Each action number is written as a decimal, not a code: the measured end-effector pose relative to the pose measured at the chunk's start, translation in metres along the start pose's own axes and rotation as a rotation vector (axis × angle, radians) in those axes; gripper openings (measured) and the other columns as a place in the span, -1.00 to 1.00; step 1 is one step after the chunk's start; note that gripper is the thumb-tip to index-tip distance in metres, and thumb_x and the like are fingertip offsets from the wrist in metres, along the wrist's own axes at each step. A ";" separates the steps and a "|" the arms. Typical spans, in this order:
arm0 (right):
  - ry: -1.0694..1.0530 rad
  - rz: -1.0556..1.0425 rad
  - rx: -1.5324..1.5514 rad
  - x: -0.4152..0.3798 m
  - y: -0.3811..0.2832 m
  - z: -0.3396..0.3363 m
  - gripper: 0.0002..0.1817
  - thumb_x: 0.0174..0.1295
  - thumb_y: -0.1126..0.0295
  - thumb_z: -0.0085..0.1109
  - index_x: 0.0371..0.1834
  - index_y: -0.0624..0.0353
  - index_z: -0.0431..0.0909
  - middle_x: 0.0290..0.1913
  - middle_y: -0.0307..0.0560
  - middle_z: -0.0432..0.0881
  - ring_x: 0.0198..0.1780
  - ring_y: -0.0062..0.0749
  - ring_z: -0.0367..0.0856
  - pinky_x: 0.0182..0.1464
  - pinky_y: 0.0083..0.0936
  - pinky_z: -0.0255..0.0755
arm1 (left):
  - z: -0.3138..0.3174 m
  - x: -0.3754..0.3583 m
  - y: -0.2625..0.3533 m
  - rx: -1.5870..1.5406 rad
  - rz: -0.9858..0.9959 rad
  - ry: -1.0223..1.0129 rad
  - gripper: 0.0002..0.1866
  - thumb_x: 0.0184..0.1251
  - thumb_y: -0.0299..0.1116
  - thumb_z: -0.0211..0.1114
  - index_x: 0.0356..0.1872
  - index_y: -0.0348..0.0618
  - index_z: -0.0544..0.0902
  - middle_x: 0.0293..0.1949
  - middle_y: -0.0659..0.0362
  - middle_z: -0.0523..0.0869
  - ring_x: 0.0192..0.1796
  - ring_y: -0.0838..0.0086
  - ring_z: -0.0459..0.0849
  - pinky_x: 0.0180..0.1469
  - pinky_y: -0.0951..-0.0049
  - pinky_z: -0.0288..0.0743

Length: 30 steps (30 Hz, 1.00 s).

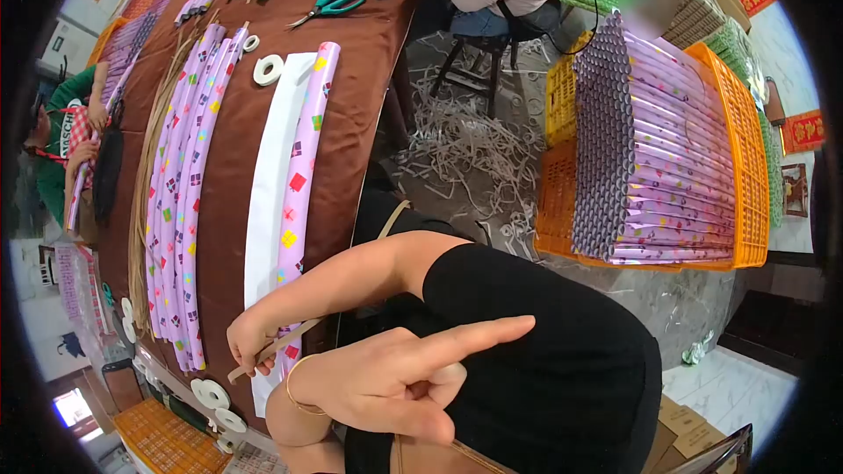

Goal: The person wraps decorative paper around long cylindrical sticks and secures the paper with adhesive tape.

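Observation:
My right hand (pixel 250 338) is closed around a narrow tan strip (pixel 303 331) at the near end of a purple gift-wrap roll (pixel 307 158). That roll, printed with coloured gift boxes, lies along a long white strip (pixel 268 184) on the brown-covered table. My left hand (pixel 395 377), with a bracelet at the wrist, is raised close to the camera. Its index finger and thumb point out, the other fingers are curled, and no object shows in it. Several more purple rolls (pixel 184 202) lie farther across the table, beside a bundle of tan strips (pixel 145 202).
Teal-handled scissors (pixel 338 0) and a white tape roll (pixel 269 70) lie on the table (pixel 351 114). Opposite, a person in green (pixel 75 88) handles a roll. Another sits on a stool (pixel 479 44). Floor scraps (pixel 465 140) lie near an orange crate (pixel 746 202) of rolls.

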State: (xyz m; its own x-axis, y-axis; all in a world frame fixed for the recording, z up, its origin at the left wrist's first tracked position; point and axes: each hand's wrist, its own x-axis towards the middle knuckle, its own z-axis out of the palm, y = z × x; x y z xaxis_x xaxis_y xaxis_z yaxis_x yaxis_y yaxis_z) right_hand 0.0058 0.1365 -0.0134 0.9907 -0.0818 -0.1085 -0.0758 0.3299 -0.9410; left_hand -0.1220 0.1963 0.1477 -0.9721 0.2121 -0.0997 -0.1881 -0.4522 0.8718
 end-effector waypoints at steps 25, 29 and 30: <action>0.007 -0.180 -0.223 0.007 0.007 -0.003 -0.84 0.22 0.51 0.17 -0.20 0.39 0.63 -0.41 0.13 0.71 -0.49 -0.34 0.69 -0.43 -0.47 0.57 | 0.014 0.009 0.007 0.273 0.298 0.397 -0.69 0.34 -0.28 0.29 -0.55 -0.21 0.50 -0.59 0.17 0.54 -0.58 0.32 0.52 -0.52 0.41 0.30; -0.022 0.003 0.129 0.023 0.020 -0.008 -0.83 0.21 0.49 0.19 -0.21 0.39 0.63 -0.40 0.11 0.71 -0.46 -0.35 0.69 -0.42 -0.46 0.58 | 0.018 0.022 0.029 0.384 0.424 0.451 -0.52 0.40 -0.20 0.22 -0.72 -0.23 0.44 -0.76 0.15 0.43 -0.79 0.40 0.36 -0.73 0.47 0.16; -0.002 -0.016 0.090 0.017 0.018 -0.006 -0.83 0.21 0.49 0.20 -0.22 0.38 0.63 -0.40 0.11 0.71 -0.46 -0.35 0.69 -0.42 -0.46 0.58 | 0.014 0.022 0.040 0.437 0.390 0.329 -0.56 0.41 -0.27 0.19 -0.71 -0.24 0.45 -0.75 0.15 0.44 -0.78 0.39 0.37 -0.71 0.47 0.20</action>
State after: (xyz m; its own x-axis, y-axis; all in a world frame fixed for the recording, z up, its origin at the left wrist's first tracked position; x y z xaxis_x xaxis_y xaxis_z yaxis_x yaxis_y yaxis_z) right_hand 0.0209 0.1353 -0.0341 0.9920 -0.0857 -0.0929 -0.0497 0.4116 -0.9100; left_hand -0.1492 0.1949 0.1869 -0.9624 -0.2023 0.1813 0.1922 -0.0350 0.9807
